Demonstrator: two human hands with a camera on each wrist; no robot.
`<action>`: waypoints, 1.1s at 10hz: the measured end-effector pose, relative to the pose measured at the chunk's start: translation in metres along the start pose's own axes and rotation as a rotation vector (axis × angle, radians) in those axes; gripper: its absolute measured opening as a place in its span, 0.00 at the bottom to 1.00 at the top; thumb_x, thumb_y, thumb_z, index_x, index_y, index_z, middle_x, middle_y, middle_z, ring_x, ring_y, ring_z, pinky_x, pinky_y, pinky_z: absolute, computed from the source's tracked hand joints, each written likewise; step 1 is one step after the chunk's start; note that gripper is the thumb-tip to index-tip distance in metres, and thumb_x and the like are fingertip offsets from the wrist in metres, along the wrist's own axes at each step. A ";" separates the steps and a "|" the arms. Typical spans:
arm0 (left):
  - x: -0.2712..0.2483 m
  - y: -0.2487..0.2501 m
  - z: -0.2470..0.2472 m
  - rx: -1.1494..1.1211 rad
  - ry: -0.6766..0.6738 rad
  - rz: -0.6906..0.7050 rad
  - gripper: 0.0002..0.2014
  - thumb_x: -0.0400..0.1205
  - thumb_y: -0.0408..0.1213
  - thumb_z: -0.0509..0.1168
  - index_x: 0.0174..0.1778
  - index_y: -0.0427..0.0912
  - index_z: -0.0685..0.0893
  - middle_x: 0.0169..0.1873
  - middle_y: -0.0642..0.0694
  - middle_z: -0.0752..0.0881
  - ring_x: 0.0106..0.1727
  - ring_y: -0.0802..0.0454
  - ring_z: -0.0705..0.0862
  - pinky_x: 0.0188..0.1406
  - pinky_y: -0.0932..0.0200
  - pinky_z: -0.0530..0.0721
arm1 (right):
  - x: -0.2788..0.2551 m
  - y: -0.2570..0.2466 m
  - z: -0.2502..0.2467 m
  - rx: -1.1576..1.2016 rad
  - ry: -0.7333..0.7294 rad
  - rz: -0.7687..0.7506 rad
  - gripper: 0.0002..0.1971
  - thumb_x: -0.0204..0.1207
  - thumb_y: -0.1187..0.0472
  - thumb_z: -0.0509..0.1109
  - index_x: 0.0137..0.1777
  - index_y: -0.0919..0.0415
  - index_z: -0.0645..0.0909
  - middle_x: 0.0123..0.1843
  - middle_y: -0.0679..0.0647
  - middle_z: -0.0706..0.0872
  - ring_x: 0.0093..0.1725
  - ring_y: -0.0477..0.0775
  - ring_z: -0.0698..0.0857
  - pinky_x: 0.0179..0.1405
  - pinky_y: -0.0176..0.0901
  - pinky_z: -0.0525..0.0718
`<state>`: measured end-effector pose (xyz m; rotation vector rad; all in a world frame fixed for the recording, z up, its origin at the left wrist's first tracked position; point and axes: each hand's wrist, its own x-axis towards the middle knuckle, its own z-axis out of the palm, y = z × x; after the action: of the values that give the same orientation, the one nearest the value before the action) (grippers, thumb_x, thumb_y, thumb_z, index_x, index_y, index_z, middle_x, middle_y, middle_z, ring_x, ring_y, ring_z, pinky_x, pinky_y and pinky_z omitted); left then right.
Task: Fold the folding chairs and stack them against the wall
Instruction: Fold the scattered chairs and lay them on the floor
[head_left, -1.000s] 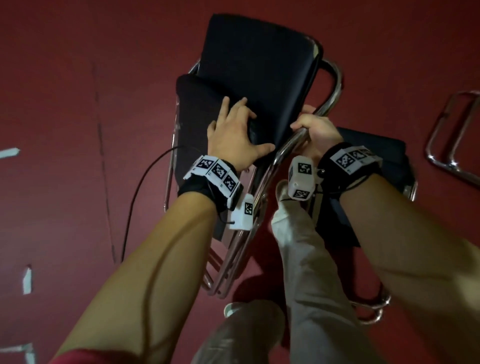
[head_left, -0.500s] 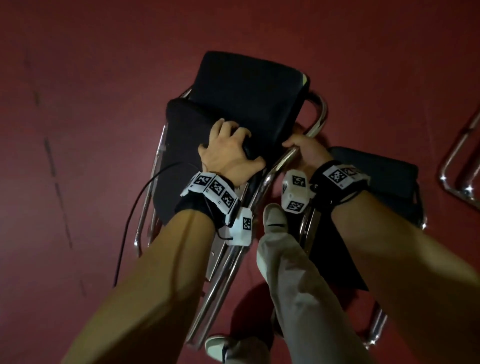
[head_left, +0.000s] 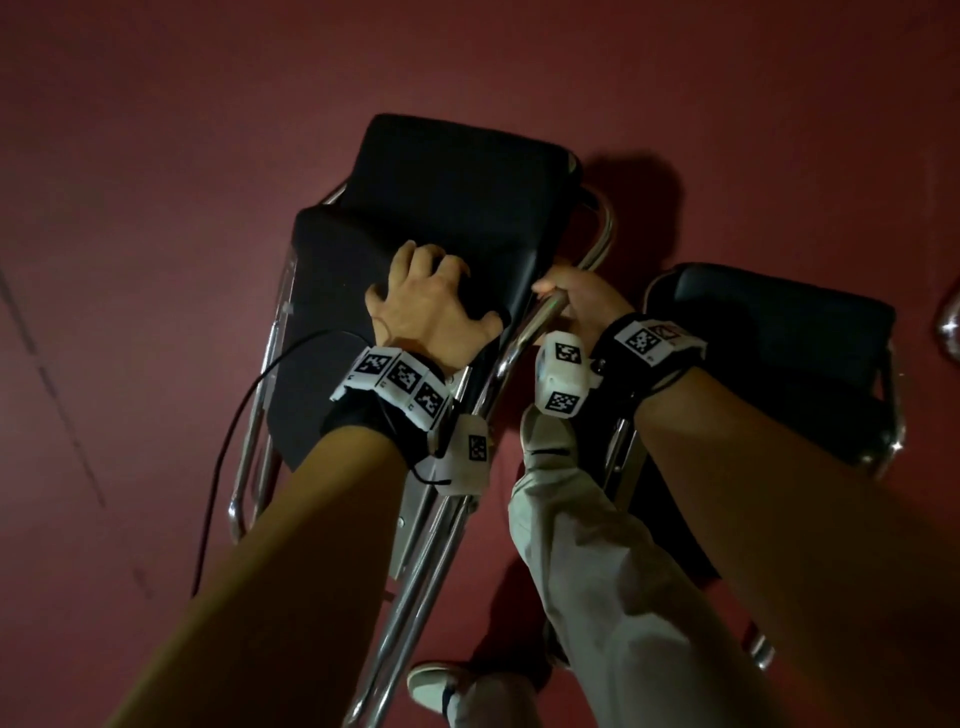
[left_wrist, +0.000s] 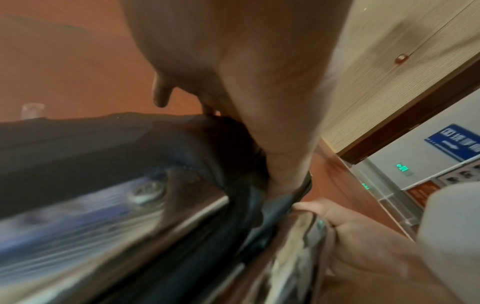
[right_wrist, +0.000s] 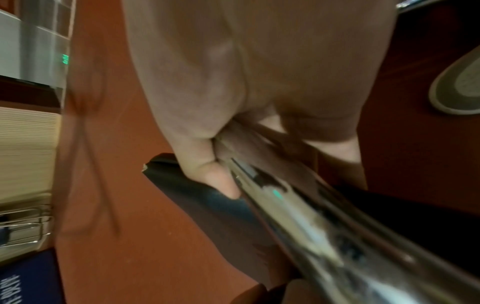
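Observation:
A folding chair with black cushions (head_left: 457, 197) and a chrome tube frame (head_left: 519, 343) stands partly folded on the red floor, below me. My left hand (head_left: 431, 301) grips the top edge of its black backrest (left_wrist: 109, 144), fingers curled over and thumb against the seat. My right hand (head_left: 576, 301) is wrapped round the chrome side tube (right_wrist: 306, 205), thumb pressed near the seat edge. A second black chair (head_left: 779, 353) stands to the right, behind my right arm. My raised leg in light trousers (head_left: 561, 499) is between the two chairs.
A chrome frame of another chair (head_left: 948, 327) pokes in at the right edge. A black cable (head_left: 228, 457) runs along the floor by the held chair's left side. A wood-panelled wall (left_wrist: 384, 61) and a doorway with a blue sign (left_wrist: 457, 144) lie beyond.
My left hand's fingers, flat a second ago, have curled over the backrest edge. The seat has closed toward the backrest. My right hand has kept its grip on the tube.

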<state>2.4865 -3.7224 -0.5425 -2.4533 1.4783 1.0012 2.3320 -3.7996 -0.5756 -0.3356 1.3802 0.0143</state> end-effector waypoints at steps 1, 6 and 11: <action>0.007 -0.012 0.009 -0.020 -0.017 -0.023 0.32 0.73 0.62 0.67 0.71 0.52 0.77 0.78 0.50 0.69 0.86 0.47 0.53 0.74 0.30 0.66 | 0.014 0.005 0.006 -0.020 -0.015 0.013 0.04 0.79 0.62 0.64 0.47 0.60 0.79 0.33 0.56 0.80 0.29 0.52 0.83 0.32 0.40 0.84; 0.042 -0.032 0.088 0.051 -0.089 -0.006 0.35 0.72 0.66 0.66 0.75 0.58 0.74 0.83 0.47 0.62 0.88 0.45 0.44 0.81 0.24 0.46 | 0.112 0.032 0.000 -0.201 0.213 -0.007 0.08 0.69 0.60 0.76 0.35 0.63 0.81 0.35 0.59 0.83 0.41 0.61 0.83 0.50 0.57 0.81; 0.069 0.000 0.164 0.136 -0.194 -0.022 0.30 0.81 0.64 0.59 0.80 0.60 0.69 0.85 0.43 0.55 0.88 0.41 0.39 0.75 0.16 0.35 | 0.167 0.058 -0.048 -0.389 0.278 0.061 0.11 0.81 0.66 0.69 0.61 0.69 0.83 0.46 0.55 0.84 0.57 0.59 0.85 0.65 0.57 0.84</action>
<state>2.4287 -3.7076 -0.7103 -2.2059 1.4053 1.0622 2.3068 -3.7868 -0.7564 -0.6374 1.6629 0.2994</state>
